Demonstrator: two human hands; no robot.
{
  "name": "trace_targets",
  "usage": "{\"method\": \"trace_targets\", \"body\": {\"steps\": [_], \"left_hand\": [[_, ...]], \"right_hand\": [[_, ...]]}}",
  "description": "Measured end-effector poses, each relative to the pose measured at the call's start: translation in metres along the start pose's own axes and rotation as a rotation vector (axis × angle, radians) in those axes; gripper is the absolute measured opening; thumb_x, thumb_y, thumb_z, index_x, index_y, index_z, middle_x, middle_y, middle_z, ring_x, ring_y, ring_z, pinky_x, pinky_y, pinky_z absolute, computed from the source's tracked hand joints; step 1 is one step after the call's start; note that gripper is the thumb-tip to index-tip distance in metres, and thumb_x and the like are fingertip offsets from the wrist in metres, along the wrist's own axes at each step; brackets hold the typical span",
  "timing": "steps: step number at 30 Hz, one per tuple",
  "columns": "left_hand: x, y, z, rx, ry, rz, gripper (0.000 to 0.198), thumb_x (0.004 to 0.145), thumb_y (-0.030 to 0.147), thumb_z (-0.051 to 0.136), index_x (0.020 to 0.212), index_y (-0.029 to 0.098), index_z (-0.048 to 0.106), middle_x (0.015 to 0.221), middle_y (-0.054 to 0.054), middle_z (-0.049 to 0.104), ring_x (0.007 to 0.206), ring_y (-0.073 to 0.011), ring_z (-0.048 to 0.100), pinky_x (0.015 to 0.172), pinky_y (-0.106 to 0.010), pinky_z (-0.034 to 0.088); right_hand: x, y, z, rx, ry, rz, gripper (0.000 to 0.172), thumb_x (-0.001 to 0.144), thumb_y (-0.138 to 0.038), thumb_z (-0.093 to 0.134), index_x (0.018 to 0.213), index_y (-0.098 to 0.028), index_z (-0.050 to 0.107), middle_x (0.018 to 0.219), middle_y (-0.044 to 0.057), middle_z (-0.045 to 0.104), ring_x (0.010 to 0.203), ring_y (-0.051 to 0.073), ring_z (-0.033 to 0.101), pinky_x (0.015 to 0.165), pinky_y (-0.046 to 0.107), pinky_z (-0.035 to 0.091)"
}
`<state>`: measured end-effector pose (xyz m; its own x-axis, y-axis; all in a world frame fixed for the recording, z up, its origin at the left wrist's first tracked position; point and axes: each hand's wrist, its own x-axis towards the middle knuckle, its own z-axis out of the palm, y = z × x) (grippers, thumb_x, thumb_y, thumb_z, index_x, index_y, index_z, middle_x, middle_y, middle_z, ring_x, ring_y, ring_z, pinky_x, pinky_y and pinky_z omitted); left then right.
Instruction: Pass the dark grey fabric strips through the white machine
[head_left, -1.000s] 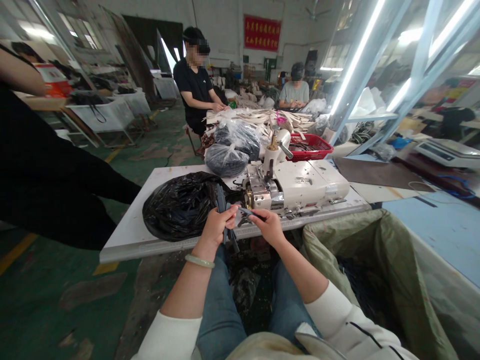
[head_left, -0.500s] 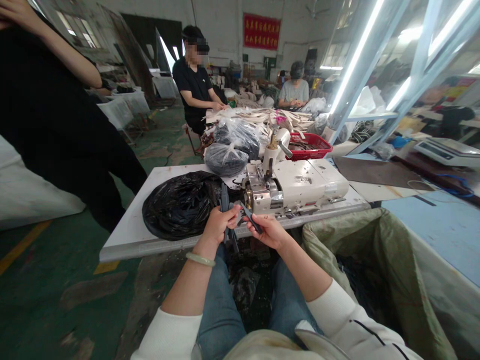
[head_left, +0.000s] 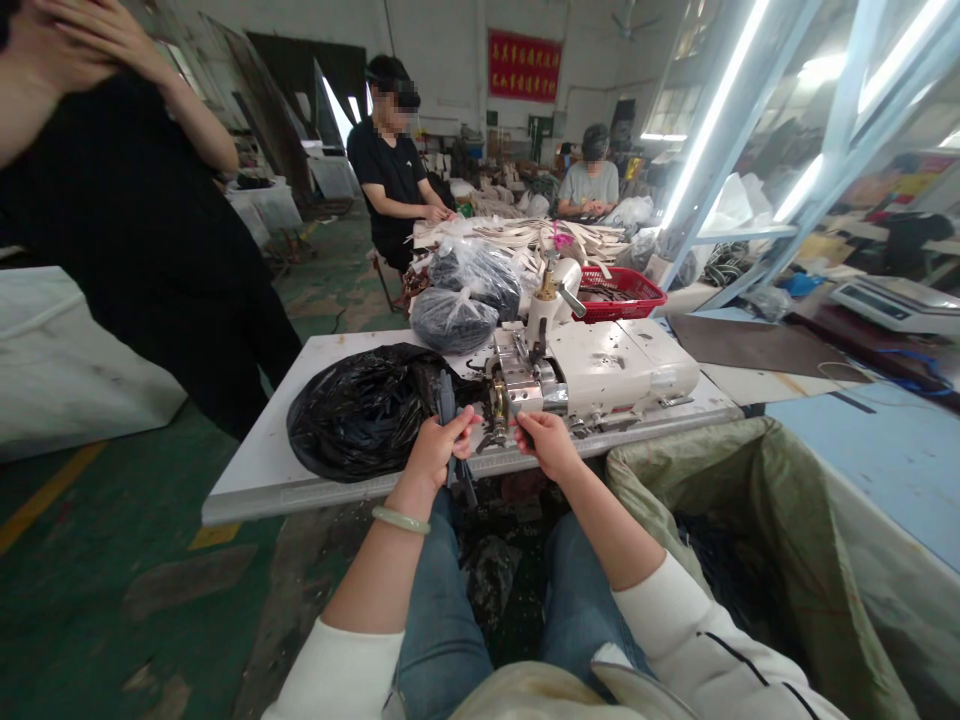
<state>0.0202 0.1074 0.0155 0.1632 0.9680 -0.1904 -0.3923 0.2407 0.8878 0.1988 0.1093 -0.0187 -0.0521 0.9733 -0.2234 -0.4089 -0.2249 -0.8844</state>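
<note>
My left hand is closed around a bundle of dark grey straps that stick up above the fingers and hang below them. My right hand is pinched on a single dark strap piece, held up against the front of the cream machine on the white table. The strap end in the right hand is mostly hidden by the fingers. A crumpled black plastic bag lies just left of my left hand.
Two tied bags of dark material and a red basket stand behind the machine. An open greenish sack is at my right knee. A person in black stands at the left; two people work at the far table.
My right hand has moved up and forward, bringing its strap piece to the machine's front. The person in black at the left has stepped closer and raised their hands.
</note>
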Motion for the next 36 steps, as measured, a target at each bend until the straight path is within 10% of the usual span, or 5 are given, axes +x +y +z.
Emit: {"method": "trace_targets", "body": {"steps": [5,22,29,33,36], "left_hand": [[-0.001,0.0,-0.004,-0.086,0.018,-0.063,0.046,0.061,0.047,0.079,0.08,0.007,0.065,0.051,0.008,0.039,0.035,0.0009,0.027,0.036,-0.014,0.019],[0.002,-0.004,-0.013,-0.125,0.034,-0.134,0.017,0.07,0.026,0.062,0.081,0.015,0.054,0.053,0.005,0.049,0.032,-0.0015,0.03,0.034,-0.014,0.022],[0.001,-0.005,-0.012,-0.109,0.009,-0.101,0.031,0.058,0.016,0.073,0.083,0.014,0.055,0.058,0.003,0.056,0.034,0.0005,0.032,0.035,-0.013,0.021],[0.002,-0.008,-0.012,-0.101,-0.01,-0.097,0.036,0.056,0.02,0.079,0.084,0.013,0.056,0.058,0.002,0.056,0.034,0.0006,0.033,0.036,-0.013,0.021],[0.006,-0.012,-0.01,-0.097,-0.025,-0.098,0.038,0.056,0.024,0.081,0.083,0.014,0.056,0.058,0.003,0.056,0.035,0.0004,0.033,0.036,-0.013,0.022]], "right_hand": [[0.033,-0.017,-0.021,-0.015,0.121,-0.013,0.024,0.076,-0.031,0.065,0.059,-0.015,0.056,0.035,-0.008,0.036,0.029,0.003,0.023,0.029,0.015,0.013],[0.055,-0.03,-0.042,-0.162,0.337,-0.09,0.028,0.078,-0.032,0.056,0.056,-0.019,0.047,0.035,-0.01,0.025,0.03,0.006,0.017,0.031,0.019,0.014],[-0.011,-0.036,-0.112,-0.52,0.803,-0.305,0.025,0.079,-0.032,0.048,0.07,-0.015,0.064,0.046,0.001,0.049,0.047,0.017,0.046,0.048,0.027,0.032],[-0.074,-0.02,-0.194,-1.139,1.374,-0.253,0.039,0.082,-0.035,0.046,0.093,-0.006,0.069,0.084,0.023,0.066,0.08,0.035,0.06,0.067,0.042,0.042],[-0.095,-0.015,-0.216,-1.29,1.51,-0.341,0.054,0.079,-0.041,0.055,0.116,0.0,0.059,0.113,0.032,0.058,0.103,0.042,0.054,0.078,0.049,0.042]]}}
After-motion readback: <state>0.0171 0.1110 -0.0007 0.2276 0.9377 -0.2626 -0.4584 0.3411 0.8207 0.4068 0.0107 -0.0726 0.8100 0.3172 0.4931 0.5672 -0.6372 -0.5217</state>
